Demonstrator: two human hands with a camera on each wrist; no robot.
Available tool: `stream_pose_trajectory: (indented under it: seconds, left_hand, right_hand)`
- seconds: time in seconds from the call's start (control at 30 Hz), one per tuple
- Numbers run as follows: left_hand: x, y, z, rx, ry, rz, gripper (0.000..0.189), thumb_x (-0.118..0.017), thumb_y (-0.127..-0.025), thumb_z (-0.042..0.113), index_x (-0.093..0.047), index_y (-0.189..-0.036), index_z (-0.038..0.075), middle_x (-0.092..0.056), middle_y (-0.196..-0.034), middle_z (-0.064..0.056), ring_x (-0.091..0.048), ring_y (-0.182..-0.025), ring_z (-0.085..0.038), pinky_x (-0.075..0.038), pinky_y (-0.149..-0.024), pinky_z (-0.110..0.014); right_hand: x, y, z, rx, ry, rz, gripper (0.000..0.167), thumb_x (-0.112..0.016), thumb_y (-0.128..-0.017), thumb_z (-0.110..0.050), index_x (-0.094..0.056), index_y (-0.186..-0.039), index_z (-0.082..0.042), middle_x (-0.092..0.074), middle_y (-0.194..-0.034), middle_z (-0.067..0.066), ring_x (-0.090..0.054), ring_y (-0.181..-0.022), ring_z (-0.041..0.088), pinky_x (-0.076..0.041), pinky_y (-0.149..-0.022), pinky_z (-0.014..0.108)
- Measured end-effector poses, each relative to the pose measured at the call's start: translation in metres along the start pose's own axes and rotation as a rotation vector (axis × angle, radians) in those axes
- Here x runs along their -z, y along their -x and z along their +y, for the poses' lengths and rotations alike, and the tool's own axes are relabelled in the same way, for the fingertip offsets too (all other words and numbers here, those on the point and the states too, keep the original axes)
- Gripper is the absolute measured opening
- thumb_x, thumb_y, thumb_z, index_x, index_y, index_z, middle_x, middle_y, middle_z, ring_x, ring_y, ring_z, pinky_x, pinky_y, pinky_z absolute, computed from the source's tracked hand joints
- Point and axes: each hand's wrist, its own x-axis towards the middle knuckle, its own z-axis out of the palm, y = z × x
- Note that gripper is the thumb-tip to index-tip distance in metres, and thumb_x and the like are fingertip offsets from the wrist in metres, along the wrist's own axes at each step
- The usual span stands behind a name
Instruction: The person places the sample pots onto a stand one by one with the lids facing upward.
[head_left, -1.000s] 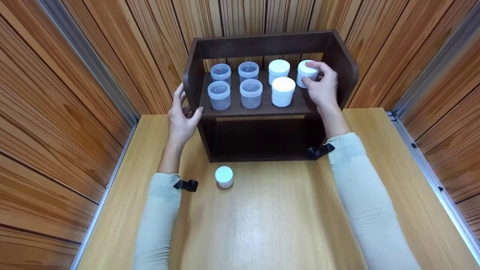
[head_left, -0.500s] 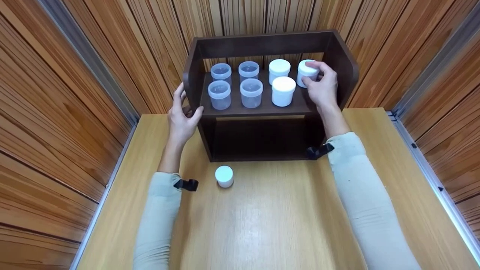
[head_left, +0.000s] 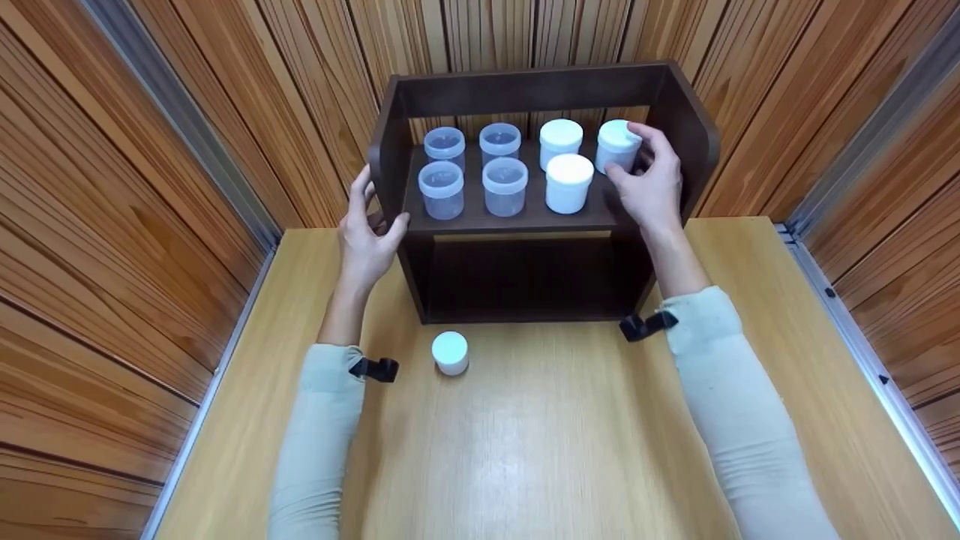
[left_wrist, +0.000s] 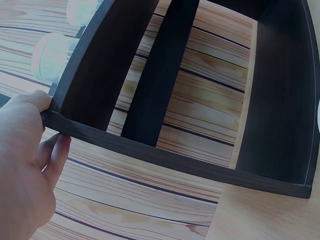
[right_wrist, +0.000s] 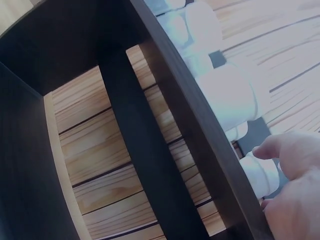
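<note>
A dark brown two-tier shelf (head_left: 517, 225) stands at the back of the table. My left hand (head_left: 366, 238) grips its left side panel, thumb at the front edge and fingers on the outer face. My right hand (head_left: 651, 184) is at the back-right white jar (head_left: 616, 146) on the upper tier, its fingers loosened around it, index fingertip by the lid and thumb near the base. Another white jar (head_left: 560, 142) stands left of it, and a third white jar (head_left: 568, 184) in front. Translucent jars (head_left: 504, 187) fill the left half in two rows.
One small white-lidded jar (head_left: 450, 352) stands on the wooden table (head_left: 525, 442) before the shelf's front left. Wood-panelled walls (head_left: 112, 225) enclose the table at the back and on both sides.
My right hand has loosened its hold on the back-right white jar and drawn slightly back and right. That jar stays in its spot. My left hand keeps its grip on the shelf.
</note>
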Motion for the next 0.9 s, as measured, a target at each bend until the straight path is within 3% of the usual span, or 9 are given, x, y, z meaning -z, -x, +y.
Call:
stream_pose_trajectory:
  seconds: [0.53, 0.7, 0.9]
  left_hand:
    - [0.001, 0.0, 0.0, 0.005, -0.011, -0.007, 0.077, -0.074, -0.103, 0.004, -0.038, -0.17, 0.006, -0.058, -0.167, -0.025, -0.056, -0.16, -0.041, -0.062, -0.117, -0.057]
    - [0.0, 0.001, 0.0, 0.014, -0.011, -0.011, 0.077, -0.074, -0.103, 0.005, -0.038, -0.17, 0.006, -0.057, -0.167, -0.024, -0.055, -0.161, -0.04, -0.061, -0.118, -0.057]
    - [0.001, 0.001, 0.001, 0.024, -0.006, -0.008, 0.078, -0.075, -0.102, 0.005, -0.038, -0.171, 0.007, -0.057, -0.167, -0.027, -0.067, -0.146, -0.048, -0.065, -0.11, -0.061]
  right_hand:
    - [0.019, 0.061, 0.003, 0.081, -0.131, 0.006, 0.063, -0.077, -0.1, -0.003, -0.056, -0.16, -0.004, -0.053, -0.172, 0.011, -0.044, -0.165, 0.039, -0.043, -0.137, 0.062]
    - [0.027, 0.079, 0.003, 0.105, -0.131, 0.005, 0.06, -0.078, -0.1, -0.004, -0.059, -0.157, -0.003, -0.057, -0.168, 0.013, -0.05, -0.161, 0.038, -0.046, -0.135, 0.062]
    - [0.033, 0.1, 0.005, 0.145, -0.148, 0.005, 0.059, -0.077, -0.099, 0.002, -0.06, -0.155, 0.0, -0.061, -0.164, 0.013, -0.056, -0.154, 0.035, -0.05, -0.131, 0.061]
